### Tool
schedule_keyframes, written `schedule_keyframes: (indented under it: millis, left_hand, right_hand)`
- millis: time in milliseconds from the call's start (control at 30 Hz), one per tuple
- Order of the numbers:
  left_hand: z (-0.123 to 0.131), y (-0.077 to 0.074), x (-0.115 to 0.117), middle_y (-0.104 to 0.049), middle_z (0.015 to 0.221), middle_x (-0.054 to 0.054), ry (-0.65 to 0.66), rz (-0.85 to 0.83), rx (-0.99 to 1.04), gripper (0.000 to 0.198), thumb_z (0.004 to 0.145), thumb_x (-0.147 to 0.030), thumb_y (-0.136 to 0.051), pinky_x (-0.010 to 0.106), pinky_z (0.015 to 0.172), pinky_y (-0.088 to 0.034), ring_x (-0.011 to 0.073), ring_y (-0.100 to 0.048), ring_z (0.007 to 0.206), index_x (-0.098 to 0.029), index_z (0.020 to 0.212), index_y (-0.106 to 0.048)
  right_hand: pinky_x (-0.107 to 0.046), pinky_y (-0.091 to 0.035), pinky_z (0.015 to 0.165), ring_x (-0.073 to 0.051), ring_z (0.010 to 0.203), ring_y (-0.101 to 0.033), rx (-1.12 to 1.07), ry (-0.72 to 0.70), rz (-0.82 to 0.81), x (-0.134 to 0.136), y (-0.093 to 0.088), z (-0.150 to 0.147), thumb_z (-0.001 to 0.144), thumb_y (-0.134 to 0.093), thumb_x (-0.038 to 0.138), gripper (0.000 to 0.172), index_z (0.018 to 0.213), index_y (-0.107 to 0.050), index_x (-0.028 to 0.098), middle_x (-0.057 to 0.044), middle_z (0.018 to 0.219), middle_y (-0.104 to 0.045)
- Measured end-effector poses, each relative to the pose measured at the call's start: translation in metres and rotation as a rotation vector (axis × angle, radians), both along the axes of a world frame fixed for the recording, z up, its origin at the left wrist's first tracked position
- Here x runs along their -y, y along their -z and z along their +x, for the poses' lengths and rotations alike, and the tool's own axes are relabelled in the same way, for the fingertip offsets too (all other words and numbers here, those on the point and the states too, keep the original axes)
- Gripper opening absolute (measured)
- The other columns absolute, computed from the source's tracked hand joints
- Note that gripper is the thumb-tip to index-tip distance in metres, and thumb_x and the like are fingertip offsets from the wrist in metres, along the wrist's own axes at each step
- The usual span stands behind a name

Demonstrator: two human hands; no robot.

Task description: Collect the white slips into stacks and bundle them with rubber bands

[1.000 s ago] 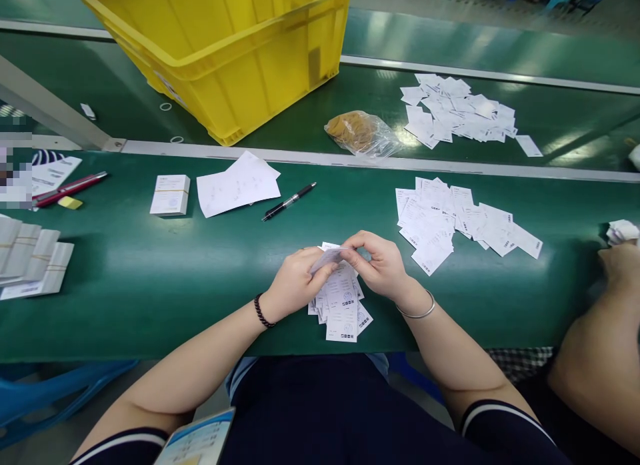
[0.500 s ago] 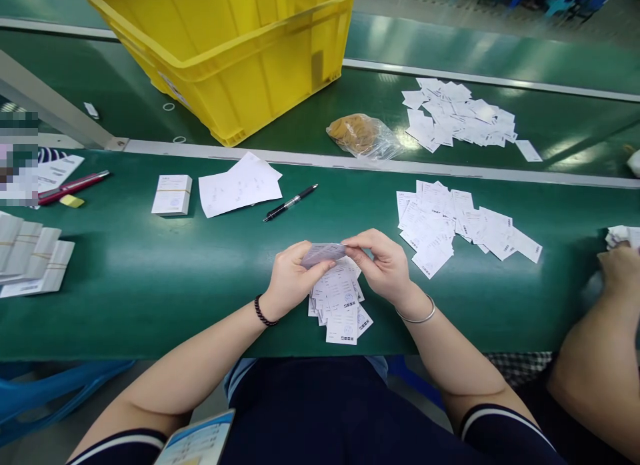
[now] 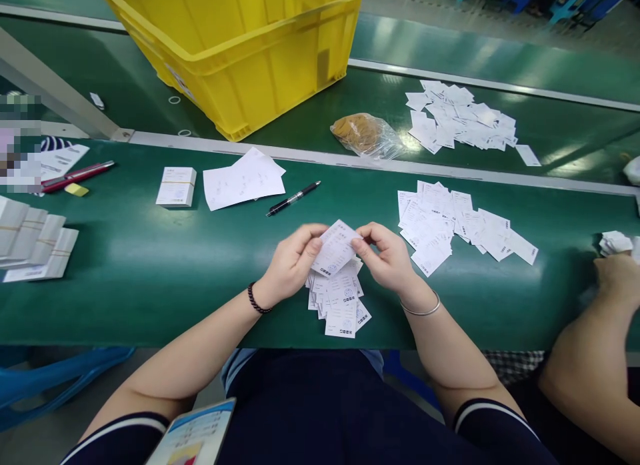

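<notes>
A white printed card [image 3: 336, 249] is held up between my two hands, its printed face towards me. My left hand [image 3: 295, 259] pinches its left edge, thumb on top. At its right corner, my right hand [image 3: 384, 253] grips it between thumb and fingers. Whether more cards lie behind it is hidden. Below the hands, a loose pile of similar cards [image 3: 341, 311] lies on the green table [image 3: 210, 271]. A spread of more cards [image 3: 433, 218] lies to the right of my right hand.
Beyond are a yellow bin [image 3: 280, 65], a bag of rubber bands [image 3: 363, 135] and another card heap [image 3: 463, 115]. Left lie a pen [image 3: 293, 199], paper sheets [image 3: 243, 181], a banded stack [image 3: 176, 187] and several bundles [image 3: 40, 241]. Another person's hand [image 3: 617, 275] is at the right.
The card between my hands has turned from edge-on to facing me. Both hands have shifted slightly, with the right thumb now on the card's corner.
</notes>
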State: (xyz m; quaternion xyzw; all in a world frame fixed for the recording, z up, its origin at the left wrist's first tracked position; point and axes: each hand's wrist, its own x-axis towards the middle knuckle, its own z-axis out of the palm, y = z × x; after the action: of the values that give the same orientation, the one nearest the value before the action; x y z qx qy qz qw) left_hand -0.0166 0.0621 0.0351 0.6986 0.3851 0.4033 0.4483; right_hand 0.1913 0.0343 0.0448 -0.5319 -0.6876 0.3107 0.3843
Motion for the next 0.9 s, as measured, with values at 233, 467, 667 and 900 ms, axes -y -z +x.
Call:
schedule_keyframes:
  millis: [233,467,667,900]
  left_hand:
    - [-0.034,-0.016,0.041,-0.049,0.134,0.013,-0.318,0.348,-0.035,0.068,0.079,-0.045,-0.067,0.046,0.099,-0.045,0.0311,-0.049,0.124,-0.029,0.139,-0.039]
    - [-0.004,0.045,0.127,-0.015,0.154,0.025,0.064,0.561,-0.475,0.108,0.069,-0.058,-0.073,0.072,0.106,-0.016,0.0467,-0.017,0.142,-0.025,0.151,-0.011]
    - [0.007,0.048,0.112,0.007,0.157,0.024,-0.005,0.492,-0.479,0.121,0.068,-0.027,-0.081,0.074,0.106,-0.016,0.0471,-0.008,0.144,-0.029,0.152,0.006]
    - [0.004,0.05,0.093,0.021,0.156,0.02,0.099,0.276,-0.334,0.132,0.063,-0.011,-0.082,0.063,0.106,-0.035,0.0441,-0.001,0.145,-0.034,0.149,0.016]
  right_hand:
    - [-0.036,-0.053,0.07,-0.019,0.077,-0.063,0.281,-0.163,-0.337,-0.005,0.002,0.01,0.086,-0.057,0.036,0.019,0.091,-0.063,0.019,-0.007,0.089,-0.066]
    - [-0.058,-0.024,0.115,-0.033,0.145,-0.02,0.527,-0.332,-0.152,-0.008,0.016,-0.01,0.091,-0.048,0.055,0.062,0.141,-0.041,0.021,-0.015,0.152,-0.034]
    - [-0.059,-0.018,0.117,-0.033,0.147,-0.015,0.661,-0.395,-0.163,0.001,0.025,-0.019,0.092,-0.046,0.053,0.065,0.146,-0.034,0.018,-0.015,0.155,-0.028]
    - [-0.056,-0.036,0.108,-0.031,0.135,-0.04,0.532,-0.446,-0.031,0.021,0.015,-0.017,0.087,-0.06,0.041,0.064,0.144,-0.036,0.022,-0.014,0.143,-0.046]
